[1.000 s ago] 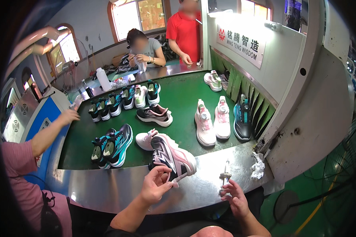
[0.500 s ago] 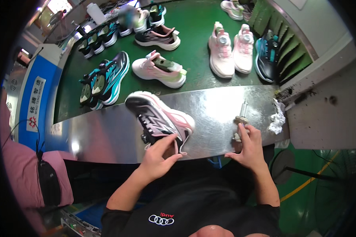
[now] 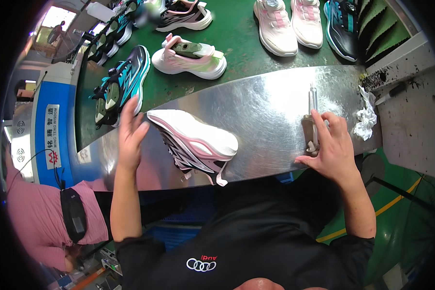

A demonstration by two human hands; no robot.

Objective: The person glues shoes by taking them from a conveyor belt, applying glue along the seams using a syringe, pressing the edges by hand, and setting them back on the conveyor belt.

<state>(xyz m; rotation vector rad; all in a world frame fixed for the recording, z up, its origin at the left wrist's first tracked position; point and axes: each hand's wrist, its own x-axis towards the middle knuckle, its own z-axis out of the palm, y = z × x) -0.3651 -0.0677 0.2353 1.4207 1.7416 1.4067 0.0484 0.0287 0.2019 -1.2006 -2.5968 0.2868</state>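
Observation:
A black and pink sneaker (image 3: 193, 142) lies tipped on its side on the steel strip (image 3: 263, 104) in front of me, its white sole turned toward the far side. My left hand (image 3: 130, 137) is off it, just left of its toe, fingers apart and empty. The hand hovers close to a pair of black and teal sneakers (image 3: 139, 72). On the right, my right hand (image 3: 332, 145) has its fingers spread beside a slim metal tool (image 3: 312, 99), the index fingertip at or near it. Small greyish lumps (image 3: 312, 147) lie by that hand.
A pale pink sneaker (image 3: 191, 58) and a black sneaker (image 3: 186, 17) stand on the green table (image 3: 237, 53). White-pink sneakers (image 3: 278, 29) and a black one (image 3: 342, 31) stand far right. Crumpled white paper (image 3: 366, 116) lies right. A person in pink (image 3: 38, 212) is at left.
My left hand has let go of the black and pink sneaker and moved left. The shoe has rolled so its sole shows more. My right hand's fingers have spread. The view has shifted.

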